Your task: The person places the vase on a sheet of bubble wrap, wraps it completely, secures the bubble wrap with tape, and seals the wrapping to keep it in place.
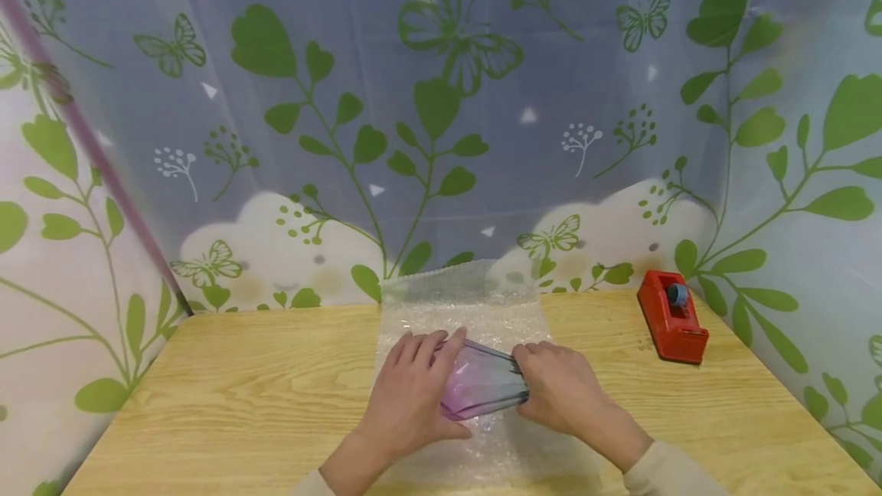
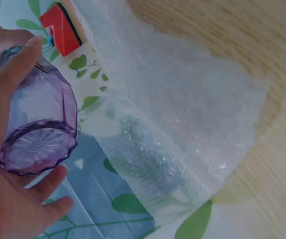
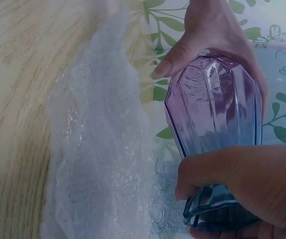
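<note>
A faceted glass vase [image 1: 485,383], purple at the base and shading to blue at the mouth, lies sideways between both hands above a sheet of bubble wrap [image 1: 462,316]. My left hand [image 1: 416,385] holds the purple base end, its fingers and thumb spread about the sides; the left wrist view shows the round, ribbed bottom of the vase [image 2: 38,147]. Around the narrower neck near the blue mouth, my right hand [image 1: 561,387] is gripping, and the right wrist view shows its fingers wrapped over the glass [image 3: 213,104]. The palm hides part of the neck.
On the right of the wooden table [image 1: 276,373] stands a red tape dispenser [image 1: 671,320] with a small roll in it. The bubble wrap's far end leans against the patterned curtain [image 1: 441,136] behind the table. Curtains also hang on both sides.
</note>
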A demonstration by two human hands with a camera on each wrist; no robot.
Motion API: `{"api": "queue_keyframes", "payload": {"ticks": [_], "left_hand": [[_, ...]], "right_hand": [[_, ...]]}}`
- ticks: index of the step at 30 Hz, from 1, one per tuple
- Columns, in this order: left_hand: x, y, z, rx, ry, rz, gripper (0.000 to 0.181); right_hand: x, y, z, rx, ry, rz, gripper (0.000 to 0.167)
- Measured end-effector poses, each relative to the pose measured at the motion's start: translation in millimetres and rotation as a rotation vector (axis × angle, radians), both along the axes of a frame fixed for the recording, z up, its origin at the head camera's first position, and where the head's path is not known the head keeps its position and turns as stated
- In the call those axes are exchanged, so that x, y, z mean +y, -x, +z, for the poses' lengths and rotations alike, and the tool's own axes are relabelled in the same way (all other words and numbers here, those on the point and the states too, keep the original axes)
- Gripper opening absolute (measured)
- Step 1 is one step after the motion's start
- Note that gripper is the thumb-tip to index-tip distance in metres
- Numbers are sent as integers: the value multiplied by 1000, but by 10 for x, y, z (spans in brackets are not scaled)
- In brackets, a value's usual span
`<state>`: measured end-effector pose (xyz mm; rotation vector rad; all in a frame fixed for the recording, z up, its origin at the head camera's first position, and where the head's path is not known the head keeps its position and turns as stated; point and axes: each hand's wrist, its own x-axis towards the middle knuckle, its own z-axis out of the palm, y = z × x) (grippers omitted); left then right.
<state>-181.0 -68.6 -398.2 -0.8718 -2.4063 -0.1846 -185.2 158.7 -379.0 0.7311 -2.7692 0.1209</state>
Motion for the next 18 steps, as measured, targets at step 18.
{"api": "queue_keyframes", "payload": {"ticks": [18], "left_hand": [[-105, 65, 96, -125, -17, -100, 93]], "right_hand": [[24, -14, 51, -27, 5, 13, 34]]}}
